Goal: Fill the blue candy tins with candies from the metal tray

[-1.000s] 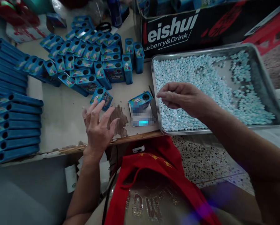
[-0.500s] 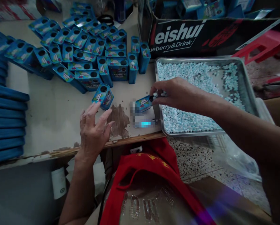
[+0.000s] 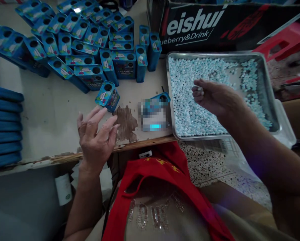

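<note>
My right hand (image 3: 212,97) hovers above a metal tray (image 3: 277,125) of small pale-blue and white candies (image 3: 190,124). Its fingers are curled around a few candies (image 3: 200,90), which show at the fingertips. To the tray's left, a blue candy tin (image 3: 162,98) with a round hole in its top rests on a blurred pale device (image 3: 153,126) with a lit cyan patch. My left hand (image 3: 97,130) is open and empty, its fingers spread just in front of another blue tin (image 3: 107,95). I cannot tell whether a fingertip touches that tin.
Several upright blue tins (image 3: 89,73) with round holes crowd the back left of the white table (image 3: 52,130). Flat-stacked blue tins (image 3: 4,127) line the left side. Behind the tray stands a black carton (image 3: 190,30). A red plastic object (image 3: 285,40) is at right.
My right hand has moved right, from the hole of the tin on the device to over the tray. My left hand has shifted slightly left, staying open. The view has tilted a little.
</note>
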Demonstrator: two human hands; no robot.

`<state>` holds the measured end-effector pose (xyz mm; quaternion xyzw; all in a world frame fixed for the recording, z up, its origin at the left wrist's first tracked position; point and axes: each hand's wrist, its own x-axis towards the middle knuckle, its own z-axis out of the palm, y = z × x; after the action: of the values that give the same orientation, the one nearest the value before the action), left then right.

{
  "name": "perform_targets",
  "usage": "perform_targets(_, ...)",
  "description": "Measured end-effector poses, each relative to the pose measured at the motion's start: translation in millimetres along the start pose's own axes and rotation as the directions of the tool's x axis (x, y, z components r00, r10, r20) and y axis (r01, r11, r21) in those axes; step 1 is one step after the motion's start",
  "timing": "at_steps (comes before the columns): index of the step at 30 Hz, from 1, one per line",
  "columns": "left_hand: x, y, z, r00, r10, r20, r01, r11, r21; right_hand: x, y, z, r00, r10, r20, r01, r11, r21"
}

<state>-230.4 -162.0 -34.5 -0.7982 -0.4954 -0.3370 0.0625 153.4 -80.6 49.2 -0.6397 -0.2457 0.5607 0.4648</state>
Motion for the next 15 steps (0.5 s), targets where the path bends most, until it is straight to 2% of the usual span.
perform_targets(1, -1, 3, 0.9, 1.000, 0.006, 0.003, -0.006, 1.000, -0.007, -3, 6, -9, 0.997, 0.053, -0.061, -0.048, 0.996, 0.072)
perform_targets(3, -3, 10, 3.8, 0.999, 0.029, 0.016, -0.029, 1.000, -0.008, -11, 15, -25, 0.988, 0.098, -0.118, -0.085, 0.990, 0.109)
perform_targets(6, -2, 23, 9.8, 0.997, 0.073, 0.034, -0.074, 0.997, 0.021, -17, 25, -42, 0.992, 0.096, -0.087, -0.091, 0.994, 0.058)
perform_targets(10, 1, 39, 15.8, 0.996, 0.074, 0.054, -0.076, 0.996, 0.040, -7, 40, -53, 0.988, 0.092, 0.121, -0.081, 0.993, -0.090)
perform_targets(13, 3, 46, 16.5, 0.999, 0.034, 0.041, -0.035, 0.999, 0.026, 7, 50, -49, 0.949, 0.038, 0.314, 0.020, 0.984, -0.179)
perform_targets(15, 4, 48, 16.1, 0.999, 0.007, 0.031, -0.007, 1.000, 0.014, 11, 49, -38, 0.915, -0.034, 0.402, 0.117, 0.976, -0.184)
